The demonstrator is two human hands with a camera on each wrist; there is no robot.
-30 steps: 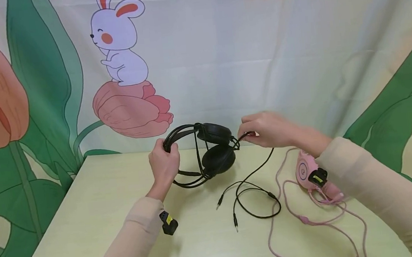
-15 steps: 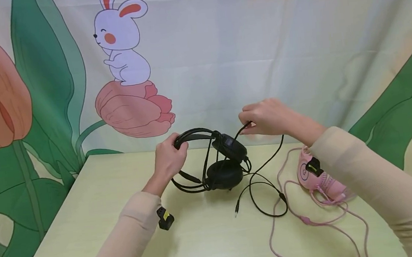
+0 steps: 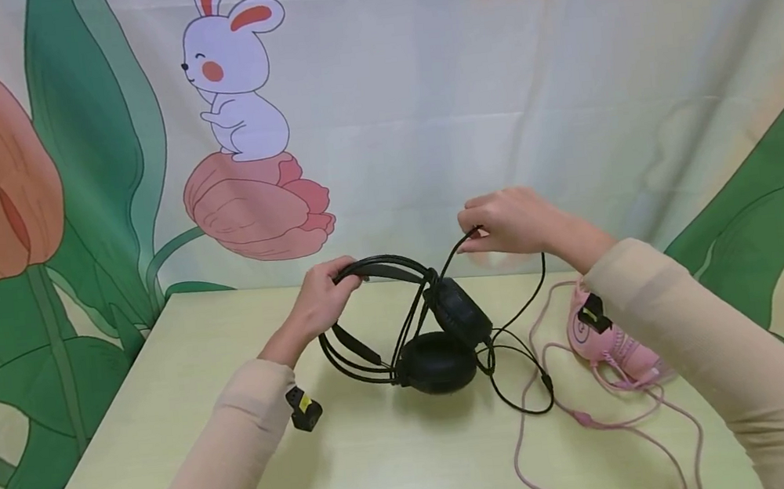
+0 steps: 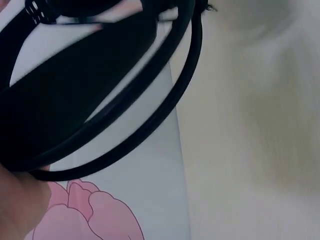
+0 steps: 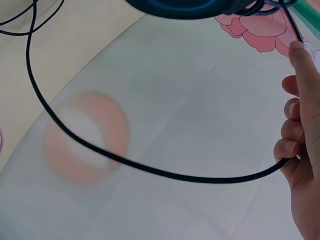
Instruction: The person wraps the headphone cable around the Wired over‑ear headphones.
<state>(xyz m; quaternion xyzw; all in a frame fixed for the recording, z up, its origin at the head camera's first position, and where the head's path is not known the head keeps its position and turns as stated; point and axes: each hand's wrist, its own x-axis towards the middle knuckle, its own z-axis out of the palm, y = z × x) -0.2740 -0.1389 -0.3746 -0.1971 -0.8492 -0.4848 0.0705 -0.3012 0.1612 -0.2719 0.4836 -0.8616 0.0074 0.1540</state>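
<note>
Black over-ear headphones point(image 3: 439, 362) tilt over the table in the head view, ear cups to the right. My left hand point(image 3: 322, 298) grips them by the headband point(image 4: 125, 107), fingers and thumb curled round its top. In my right hand point(image 3: 510, 221) a stretch of the black cable point(image 5: 190, 178) is pinched; it runs through the curled fingers and sags in a loop below. Another strand of the cable rises from the upper ear cup point(image 3: 460, 310) to the fingertips. Some cable is wound across between the headband's sides. More cable coils lie right of the cups.
Pink headphones point(image 3: 588, 336) rest at the table's right, partly behind the right sleeve. Their pink cable point(image 3: 521, 452) trails toward the front edge. Behind the pale table point(image 3: 385, 465) hangs a printed curtain point(image 3: 408, 117) with a rabbit and tulips.
The left hand has turned the black headphones, so the cups swing lower and to the right. My right hand has risen with the cable, drawing the strand away from the cups.
</note>
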